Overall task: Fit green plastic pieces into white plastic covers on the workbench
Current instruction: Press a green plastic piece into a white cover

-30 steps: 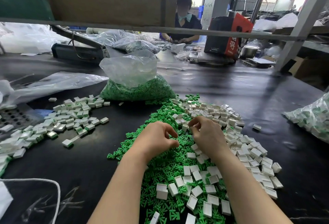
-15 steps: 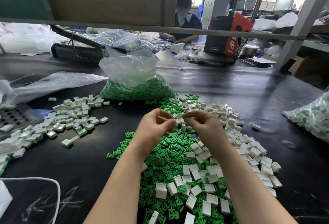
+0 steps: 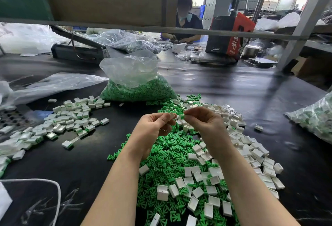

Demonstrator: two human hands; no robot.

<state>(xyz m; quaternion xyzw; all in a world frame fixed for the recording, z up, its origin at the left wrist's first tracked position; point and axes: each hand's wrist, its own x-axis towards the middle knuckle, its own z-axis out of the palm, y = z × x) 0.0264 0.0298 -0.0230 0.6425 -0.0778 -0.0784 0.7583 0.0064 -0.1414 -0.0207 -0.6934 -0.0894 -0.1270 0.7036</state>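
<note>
The black bench (image 3: pixel 233 96) carries, from far to near, a clear bag of green pieces (image 3: pixel 138 89), a spread of fitted white-and-green units (image 3: pixel 71 118) to the left, and a mixed heap of loose green pieces (image 3: pixel 167 155) and empty white covers (image 3: pixel 251 152) directly under the forearms. A second bag of finished units (image 3: pixel 316 118) lies at the right edge. Both hands are raised just above the far part of the heap, fingertips facing one another. The left hand (image 3: pixel 154 127) has its fingers curled, thumb and forefinger pinching a white cover (image 3: pixel 172 115) at its tip. The right hand (image 3: pixel 203 119) is likewise curled, pinching a small green piece (image 3: pixel 182 117) between thumb and forefinger. The governing relation: the green piece lies just to the right of the cover, nearly level with it, the two close but apart. Which way the cover's open face points cannot be confirmed; it is too small. In my judgement the step in hand is alignment before insertion, requiring a short inward closing of the hands along the left-right line, with the green piece squared to the cover's mouth. Misalignment risks a jammed or dropped piece.
</note>
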